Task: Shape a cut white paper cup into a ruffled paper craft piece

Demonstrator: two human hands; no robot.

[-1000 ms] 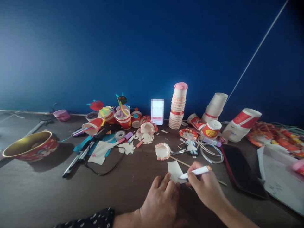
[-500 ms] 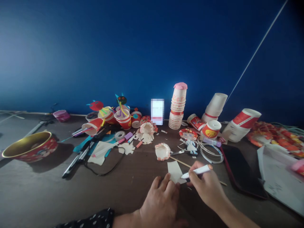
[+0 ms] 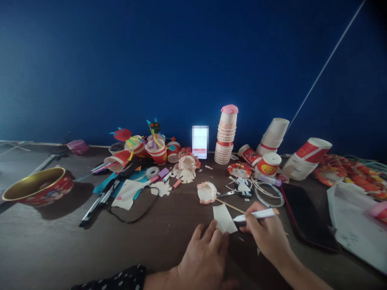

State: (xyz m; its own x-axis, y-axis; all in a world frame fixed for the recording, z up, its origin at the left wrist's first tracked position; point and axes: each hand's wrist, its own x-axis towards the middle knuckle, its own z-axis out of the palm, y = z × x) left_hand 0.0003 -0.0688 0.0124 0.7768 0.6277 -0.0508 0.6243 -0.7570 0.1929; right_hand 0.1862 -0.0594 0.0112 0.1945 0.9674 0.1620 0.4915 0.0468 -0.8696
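Observation:
A small piece of white paper lies on the dark table in front of me. My left hand has bent fingers at its lower edge, holding it down against the tabletop; part of the thumb is hidden. Pinched in my right hand is a white marker pen, tilted, with its tip by the paper's right edge. Beyond the paper lie a thin wooden stick, scissors and a cut paper cup piece with an orange-patterned fringe. A paper doll figure with red hair rests beside the scissors.
A tall stack of paper cups stands at the back, near more cups on the right. A dark phone lies right of my hand, a gold-lined red bowl far left. Pens and paper scraps lie left of centre.
My right hand has shifted slightly right, taking the marker tip from over the paper to its right edge. My left hand stays in place.

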